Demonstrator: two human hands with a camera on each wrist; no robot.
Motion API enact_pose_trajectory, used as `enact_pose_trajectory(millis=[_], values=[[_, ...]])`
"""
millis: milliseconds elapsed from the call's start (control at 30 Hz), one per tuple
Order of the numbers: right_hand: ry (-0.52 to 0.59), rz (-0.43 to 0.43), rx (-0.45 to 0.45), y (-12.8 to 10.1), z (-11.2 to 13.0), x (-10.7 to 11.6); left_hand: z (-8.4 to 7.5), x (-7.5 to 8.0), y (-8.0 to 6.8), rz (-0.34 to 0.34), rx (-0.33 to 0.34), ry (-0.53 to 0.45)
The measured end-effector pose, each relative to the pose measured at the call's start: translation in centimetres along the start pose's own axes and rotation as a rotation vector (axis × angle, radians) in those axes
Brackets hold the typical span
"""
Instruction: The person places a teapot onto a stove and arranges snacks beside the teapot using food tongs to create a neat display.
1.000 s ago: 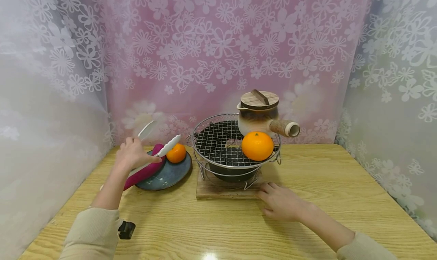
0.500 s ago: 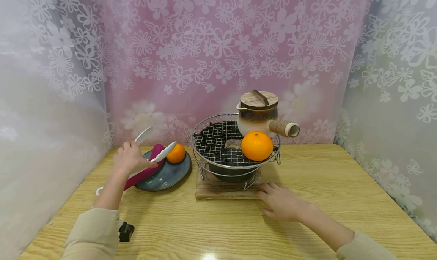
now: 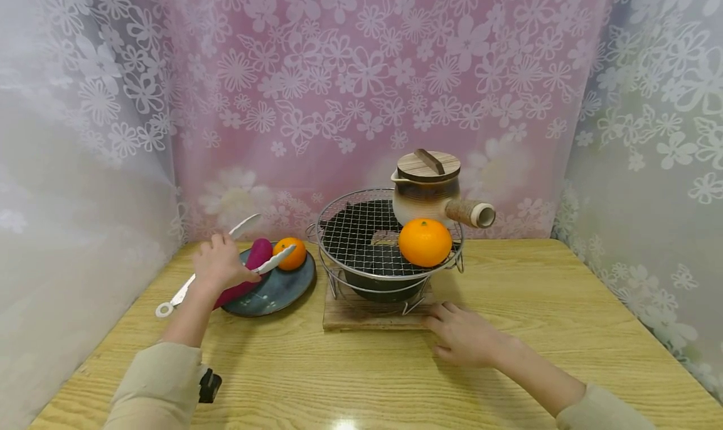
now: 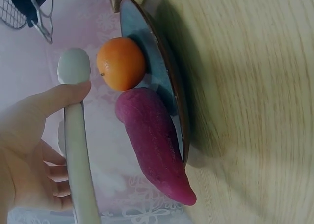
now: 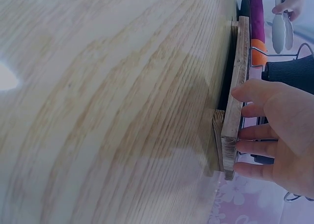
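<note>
My left hand point(image 3: 219, 263) holds white-tipped tongs point(image 4: 78, 150), thumb on one arm and fingers behind the other, the tongs' arms spread apart. Close beneath them a purple sweet potato point(image 4: 152, 143) and a small mandarin point(image 4: 121, 63) lie on a blue-grey plate point(image 3: 285, 293). In the head view one tong tip overlaps the mandarin; whether it touches cannot be told. My right hand point(image 3: 465, 333) rests its fingertips against the right front corner of a wooden board point(image 5: 237, 87), its fingers fairly straight. The thumb lies off the board's front edge in the head view.
On the board stands a black grill pot point(image 3: 384, 285) with a round wire rack point(image 3: 350, 235). A large mandarin point(image 3: 425, 242) and a clay teapot point(image 3: 418, 201) with wooden lid and side handle sit on the rack. Flowered curtains point(image 3: 361, 103) enclose the table.
My left hand has shifted slightly and turned the tongs, whose ring end now shows left of the forearm and whose tips dipped toward the plate. My right hand stays put on the board.
</note>
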State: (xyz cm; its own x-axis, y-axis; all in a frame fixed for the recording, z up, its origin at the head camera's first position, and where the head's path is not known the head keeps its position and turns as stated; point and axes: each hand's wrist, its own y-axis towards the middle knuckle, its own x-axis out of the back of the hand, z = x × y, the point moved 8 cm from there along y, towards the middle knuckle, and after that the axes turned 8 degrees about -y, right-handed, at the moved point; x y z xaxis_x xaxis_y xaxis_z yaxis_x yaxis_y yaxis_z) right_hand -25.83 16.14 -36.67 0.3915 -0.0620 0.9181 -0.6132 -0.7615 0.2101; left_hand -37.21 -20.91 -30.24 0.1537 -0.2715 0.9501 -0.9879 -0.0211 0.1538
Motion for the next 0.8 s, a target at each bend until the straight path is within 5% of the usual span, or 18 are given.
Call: enact_pose_trajectory(millis=[433, 800], values=[[-0.019, -0.013, 0.006, 0.0, -0.1, 0.4, -1.3, -0.1, 0.1, -0.093, -0.064, 0.078], [0.001, -0.011, 0.004, -0.1, 0.1, 0.2, -2.2, -1.1, 0.1, -0.04, -0.094, 0.168]])
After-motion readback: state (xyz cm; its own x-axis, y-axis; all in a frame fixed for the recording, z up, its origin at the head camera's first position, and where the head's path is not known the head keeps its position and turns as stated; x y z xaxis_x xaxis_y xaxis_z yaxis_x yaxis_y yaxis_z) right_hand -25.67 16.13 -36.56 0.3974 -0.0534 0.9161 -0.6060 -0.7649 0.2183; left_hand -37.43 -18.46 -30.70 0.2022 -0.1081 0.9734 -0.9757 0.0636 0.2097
